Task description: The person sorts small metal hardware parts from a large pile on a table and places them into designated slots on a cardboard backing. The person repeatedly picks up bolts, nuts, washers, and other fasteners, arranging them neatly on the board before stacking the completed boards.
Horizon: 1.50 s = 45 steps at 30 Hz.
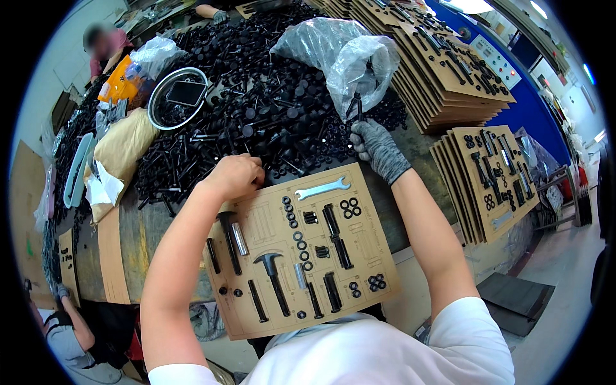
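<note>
My left hand [237,175], bare, is at the near edge of a large heap of black bolts and nuts [256,96]. Its fingers are curled; what they grip, if anything, is hidden. In a grey knitted glove, my right hand [377,149] closes around a black bolt [358,106] that points away from me, below the mouth of a clear plastic bag [369,61]. A brown cardboard sheet [247,326] lies tilted before me. On it are an open-ended spanner [323,188], a T-headed black bolt [276,282], silver sleeves [239,239], nuts and further bolts in printed outlines.
Stacks of filled cardboard sheets [443,106] rise at the far right, with more sheets [491,173] nearer. At left stand a round metal bowl [153,106] holding a phone-like device [186,93], and a tan sack [125,144]. Other people [70,330] work at the left and far side.
</note>
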Each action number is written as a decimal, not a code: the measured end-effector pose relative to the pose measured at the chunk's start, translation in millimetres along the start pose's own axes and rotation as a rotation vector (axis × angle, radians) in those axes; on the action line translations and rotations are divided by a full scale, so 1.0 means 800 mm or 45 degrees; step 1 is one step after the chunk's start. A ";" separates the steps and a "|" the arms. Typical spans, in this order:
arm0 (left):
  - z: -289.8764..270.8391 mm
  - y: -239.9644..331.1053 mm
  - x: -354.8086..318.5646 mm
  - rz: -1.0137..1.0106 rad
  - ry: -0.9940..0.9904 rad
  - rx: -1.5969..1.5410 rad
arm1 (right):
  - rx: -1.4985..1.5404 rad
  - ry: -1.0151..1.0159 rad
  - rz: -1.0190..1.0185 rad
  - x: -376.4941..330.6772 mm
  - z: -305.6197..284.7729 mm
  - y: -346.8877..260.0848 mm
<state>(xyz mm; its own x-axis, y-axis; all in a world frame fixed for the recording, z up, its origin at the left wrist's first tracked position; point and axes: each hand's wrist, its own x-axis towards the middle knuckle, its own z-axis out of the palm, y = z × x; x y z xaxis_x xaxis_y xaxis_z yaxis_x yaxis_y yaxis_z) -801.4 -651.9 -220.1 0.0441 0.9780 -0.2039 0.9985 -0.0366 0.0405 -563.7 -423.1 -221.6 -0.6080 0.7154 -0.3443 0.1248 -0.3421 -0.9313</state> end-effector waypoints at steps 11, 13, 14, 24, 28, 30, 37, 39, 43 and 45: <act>-0.082 0.007 0.017 -0.156 0.132 -0.782 | 0.214 -0.255 0.002 -0.034 -0.007 -0.007; -0.099 0.039 0.034 -0.218 0.366 -0.969 | 0.260 -0.356 0.003 -0.039 0.019 -0.016; -0.112 0.062 0.051 -0.238 0.448 -1.001 | 0.304 -0.362 -0.018 -0.036 0.031 -0.018; -0.110 0.087 0.025 -0.071 0.736 -0.571 | -1.113 0.236 -0.862 0.074 -0.064 0.017; -0.067 0.034 -0.045 -0.617 0.562 -0.276 | -1.688 0.511 -0.553 0.063 -0.091 0.026; -0.029 0.033 -0.032 -0.680 0.290 -0.171 | -1.806 0.614 -0.749 0.083 -0.107 0.055; 0.025 0.026 0.021 -0.726 0.149 0.037 | -1.817 0.642 -1.063 0.068 -0.100 0.068; -0.006 0.037 0.013 -0.752 0.157 0.001 | -1.784 0.588 -1.006 0.057 -0.104 0.059; -0.097 0.067 0.001 -0.783 0.264 -0.028 | -1.499 0.515 -1.148 0.045 -0.133 0.054; -0.120 0.082 0.021 -0.570 0.363 -0.218 | -1.063 0.371 -1.285 0.032 -0.115 0.036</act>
<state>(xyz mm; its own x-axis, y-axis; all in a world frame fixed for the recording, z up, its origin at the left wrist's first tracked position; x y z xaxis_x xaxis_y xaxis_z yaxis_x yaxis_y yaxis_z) -738.4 -617.9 -126.8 -0.4176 0.9080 0.0342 0.8972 0.4061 0.1738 -503.5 -358.9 -267.9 -0.5424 0.5714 0.6159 0.2252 0.8051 -0.5487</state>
